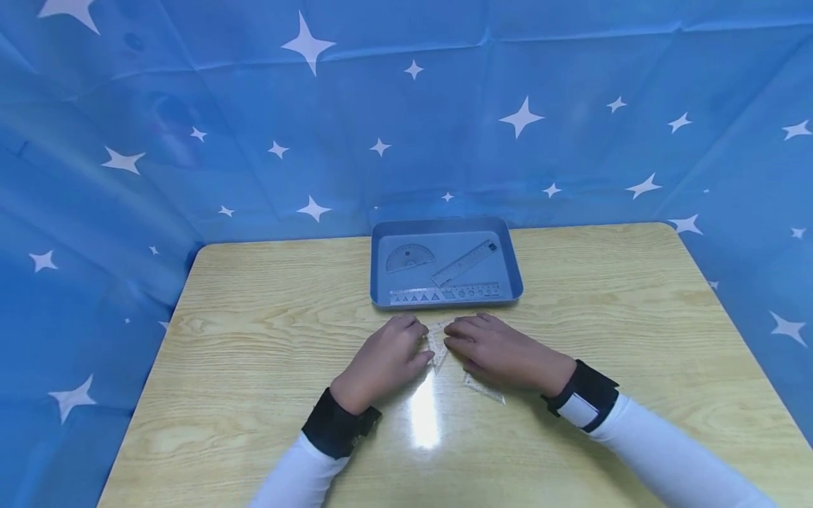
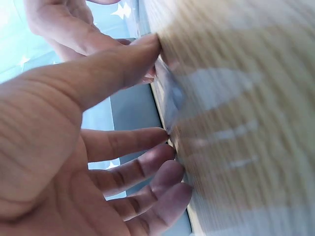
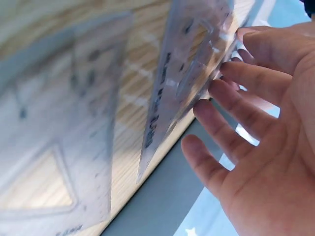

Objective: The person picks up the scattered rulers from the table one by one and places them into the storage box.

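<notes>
A clear set square (image 1: pixel 438 343) lies between the two hands, near the front of the tray. My left hand (image 1: pixel 387 360) pinches it by the edge, with thumb and index fingertips on either side of its corner. From the other side, my right hand (image 1: pixel 498 353) touches the same set square with loosely extended fingers. Its printed markings and triangular cut-out show in the right wrist view. A second clear set square (image 3: pixel 93 132) lies beneath the right palm; in the head view the hand covers part of it.
A blue-grey tray (image 1: pixel 516 286) stands at the back middle of the wooden table (image 1: pixel 254 339). Inside are a clear protractor (image 1: pixel 409 258), a clear ruler (image 1: pixel 465 263) and a stencil ruler (image 1: pixel 473 291). Behind the table hangs a blue cloth (image 1: pixel 444 127) with white stars.
</notes>
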{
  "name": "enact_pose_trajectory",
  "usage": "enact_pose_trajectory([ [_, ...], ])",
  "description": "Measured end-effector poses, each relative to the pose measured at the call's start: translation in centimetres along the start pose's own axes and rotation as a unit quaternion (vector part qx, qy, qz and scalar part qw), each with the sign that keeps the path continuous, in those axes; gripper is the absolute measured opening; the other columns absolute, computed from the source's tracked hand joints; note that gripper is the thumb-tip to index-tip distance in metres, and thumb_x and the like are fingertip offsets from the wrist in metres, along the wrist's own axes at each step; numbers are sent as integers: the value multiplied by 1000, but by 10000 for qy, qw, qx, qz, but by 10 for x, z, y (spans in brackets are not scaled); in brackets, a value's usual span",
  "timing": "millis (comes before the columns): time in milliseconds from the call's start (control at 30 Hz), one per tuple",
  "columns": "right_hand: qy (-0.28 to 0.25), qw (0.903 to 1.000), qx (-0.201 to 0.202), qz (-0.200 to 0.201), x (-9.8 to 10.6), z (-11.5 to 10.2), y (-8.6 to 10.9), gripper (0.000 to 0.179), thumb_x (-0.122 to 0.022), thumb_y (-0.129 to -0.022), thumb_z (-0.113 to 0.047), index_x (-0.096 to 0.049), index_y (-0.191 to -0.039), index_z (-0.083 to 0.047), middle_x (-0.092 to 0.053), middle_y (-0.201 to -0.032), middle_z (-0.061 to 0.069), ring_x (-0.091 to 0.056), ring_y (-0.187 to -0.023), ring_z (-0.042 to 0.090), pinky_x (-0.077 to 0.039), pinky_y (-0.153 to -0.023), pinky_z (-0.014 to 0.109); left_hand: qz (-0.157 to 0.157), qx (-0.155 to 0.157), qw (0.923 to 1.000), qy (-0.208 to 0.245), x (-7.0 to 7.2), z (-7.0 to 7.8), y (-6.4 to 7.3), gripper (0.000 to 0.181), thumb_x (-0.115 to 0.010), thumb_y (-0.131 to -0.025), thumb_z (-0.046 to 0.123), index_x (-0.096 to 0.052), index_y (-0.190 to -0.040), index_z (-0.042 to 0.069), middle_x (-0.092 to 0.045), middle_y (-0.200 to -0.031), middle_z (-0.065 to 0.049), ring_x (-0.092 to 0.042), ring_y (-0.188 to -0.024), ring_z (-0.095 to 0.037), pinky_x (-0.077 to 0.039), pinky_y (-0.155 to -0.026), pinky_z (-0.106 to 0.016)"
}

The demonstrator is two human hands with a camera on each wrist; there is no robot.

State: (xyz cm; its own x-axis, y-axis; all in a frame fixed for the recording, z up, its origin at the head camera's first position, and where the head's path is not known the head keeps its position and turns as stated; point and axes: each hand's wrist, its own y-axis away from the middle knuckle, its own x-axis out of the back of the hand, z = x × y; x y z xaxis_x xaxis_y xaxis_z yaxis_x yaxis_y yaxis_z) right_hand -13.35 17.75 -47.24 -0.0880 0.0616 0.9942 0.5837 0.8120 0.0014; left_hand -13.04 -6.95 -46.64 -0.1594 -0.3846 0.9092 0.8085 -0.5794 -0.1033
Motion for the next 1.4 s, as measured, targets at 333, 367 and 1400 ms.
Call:
enact_pose_trajectory([
  [333, 182, 9996, 206, -26, -4, -11, -9, 43, -67, -100, -28, -65, -138, -9, -60, -136, 7, -59, -125, 27, -51, -104, 45, -347, 467, 9971, -480, -15, -2, -4, 49, -87, -81, 42, -67, -103, 4, -54, -108, -10, -50, -93, -27, -49, -75, -38],
  [367, 196, 9996, 210, -9, -4, -12, -10, 42, -67, -100, -29, -65, -137, -9, -60, -136, 7, -58, -125, 27, -51, -103, 45, -352, 501, 9971, -463, -15, -2, -5, 49, -88, -81, 41, -66, -103, 4, -53, -107, -10, -50, -93, -27, -49, -76, -38],
  [1400, -269, 9963, -34, 817, -12, -12, -32, 41, -64, -99, -7, -58, -138, 3, -60, -102, 8, -56, -90, 19, -52, -78, 34, -482, 1520, 9827, 947, -14, 1, -14, 61, -89, -80, 14, -52, -126, 0, -53, -101, -10, -56, -88, -24, -52, -80, -40],
])
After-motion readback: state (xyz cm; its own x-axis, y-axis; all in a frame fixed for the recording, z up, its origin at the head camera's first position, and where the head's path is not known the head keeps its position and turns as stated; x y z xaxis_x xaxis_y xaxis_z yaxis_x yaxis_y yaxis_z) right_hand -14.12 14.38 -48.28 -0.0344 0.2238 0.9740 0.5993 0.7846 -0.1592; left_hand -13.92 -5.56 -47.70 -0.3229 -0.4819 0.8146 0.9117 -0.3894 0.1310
